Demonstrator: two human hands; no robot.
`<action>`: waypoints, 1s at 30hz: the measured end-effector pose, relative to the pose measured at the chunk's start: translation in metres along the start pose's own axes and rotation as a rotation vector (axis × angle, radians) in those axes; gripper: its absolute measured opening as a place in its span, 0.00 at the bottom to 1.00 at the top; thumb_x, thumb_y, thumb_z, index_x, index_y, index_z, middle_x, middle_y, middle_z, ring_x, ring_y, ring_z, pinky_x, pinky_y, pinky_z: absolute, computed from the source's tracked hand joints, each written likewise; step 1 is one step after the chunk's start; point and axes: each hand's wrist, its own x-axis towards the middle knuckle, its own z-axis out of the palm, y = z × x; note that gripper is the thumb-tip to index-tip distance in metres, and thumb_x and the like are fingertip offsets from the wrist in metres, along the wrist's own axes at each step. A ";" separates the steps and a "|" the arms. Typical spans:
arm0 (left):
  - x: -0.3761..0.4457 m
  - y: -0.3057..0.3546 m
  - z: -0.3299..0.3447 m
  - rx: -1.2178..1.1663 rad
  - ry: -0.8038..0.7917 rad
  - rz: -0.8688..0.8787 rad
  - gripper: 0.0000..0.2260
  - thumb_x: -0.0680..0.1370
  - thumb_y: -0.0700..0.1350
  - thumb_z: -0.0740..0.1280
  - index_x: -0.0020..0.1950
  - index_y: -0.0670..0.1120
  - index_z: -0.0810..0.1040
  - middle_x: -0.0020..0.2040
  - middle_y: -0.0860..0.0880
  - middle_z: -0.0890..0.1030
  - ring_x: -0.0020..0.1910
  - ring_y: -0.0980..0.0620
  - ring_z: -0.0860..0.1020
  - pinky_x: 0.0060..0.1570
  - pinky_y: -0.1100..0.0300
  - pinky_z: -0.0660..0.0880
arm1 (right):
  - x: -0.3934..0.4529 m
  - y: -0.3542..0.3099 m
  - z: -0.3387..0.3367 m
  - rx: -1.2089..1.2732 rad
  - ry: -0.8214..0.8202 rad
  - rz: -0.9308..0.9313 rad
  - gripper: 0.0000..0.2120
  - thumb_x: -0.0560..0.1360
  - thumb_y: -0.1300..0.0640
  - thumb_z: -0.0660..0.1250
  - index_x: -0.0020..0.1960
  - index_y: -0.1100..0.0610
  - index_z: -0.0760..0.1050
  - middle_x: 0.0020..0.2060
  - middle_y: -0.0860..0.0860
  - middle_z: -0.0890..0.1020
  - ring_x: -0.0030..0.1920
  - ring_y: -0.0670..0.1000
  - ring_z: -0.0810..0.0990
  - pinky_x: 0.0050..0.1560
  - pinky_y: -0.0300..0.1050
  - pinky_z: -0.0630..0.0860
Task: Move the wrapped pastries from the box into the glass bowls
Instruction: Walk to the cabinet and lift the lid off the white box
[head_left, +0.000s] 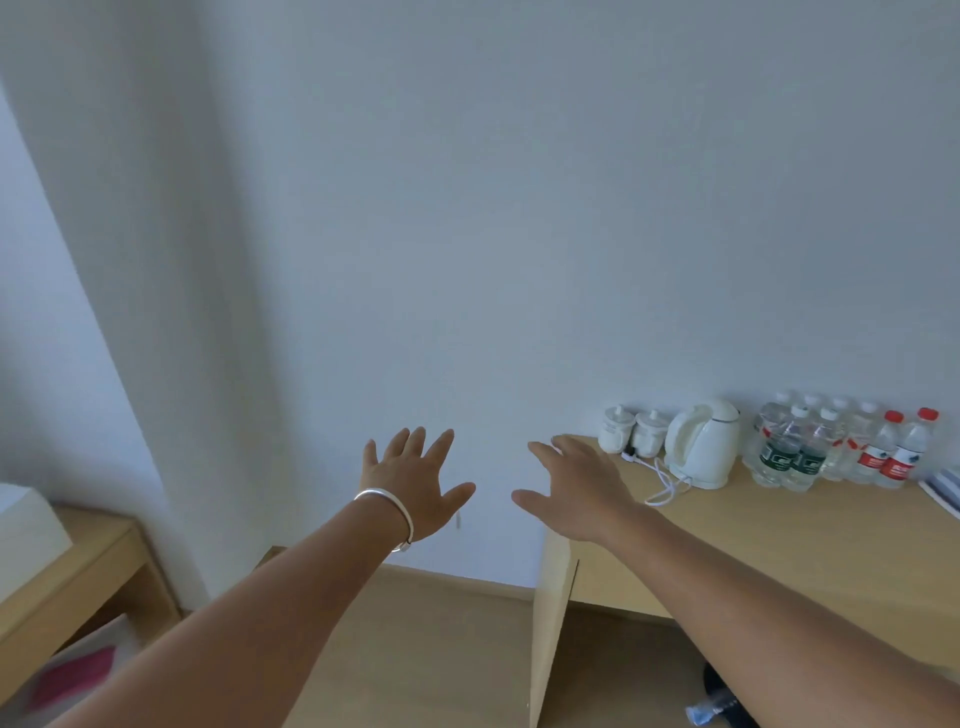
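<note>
No box, wrapped pastries or glass bowls appear in the head view. Both my arms stretch forward toward a bare white wall. My left hand (415, 480) is raised with fingers spread and empty, a silver bangle on its wrist. My right hand (576, 488) hovers palm down over the left corner of a light wooden desk (779, 551), fingers apart, holding nothing.
At the back of the desk stand two white lidded cups (631, 428), a white electric kettle (701, 441) with its cord, and several water bottles (836, 449). A low wooden table (67, 566) sits at lower left. Wooden floor (441, 649) lies between them.
</note>
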 end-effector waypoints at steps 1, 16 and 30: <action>0.008 -0.012 0.003 0.004 -0.002 -0.028 0.35 0.76 0.69 0.47 0.78 0.56 0.42 0.79 0.47 0.50 0.78 0.46 0.47 0.73 0.39 0.44 | 0.018 -0.008 0.004 0.009 -0.007 -0.031 0.36 0.76 0.34 0.57 0.78 0.49 0.54 0.77 0.54 0.57 0.77 0.53 0.52 0.74 0.59 0.53; 0.088 -0.220 0.011 0.109 -0.053 -0.623 0.35 0.76 0.70 0.46 0.78 0.57 0.40 0.80 0.47 0.48 0.78 0.47 0.45 0.73 0.39 0.44 | 0.297 -0.170 0.051 0.061 -0.086 -0.600 0.35 0.77 0.35 0.57 0.78 0.49 0.53 0.78 0.55 0.55 0.78 0.53 0.50 0.76 0.59 0.47; 0.024 -0.355 0.015 0.123 -0.081 -1.079 0.36 0.76 0.69 0.49 0.78 0.57 0.41 0.80 0.47 0.47 0.78 0.46 0.45 0.72 0.38 0.43 | 0.371 -0.368 0.091 0.071 -0.177 -1.024 0.36 0.76 0.35 0.58 0.78 0.49 0.52 0.78 0.54 0.56 0.77 0.55 0.53 0.74 0.60 0.53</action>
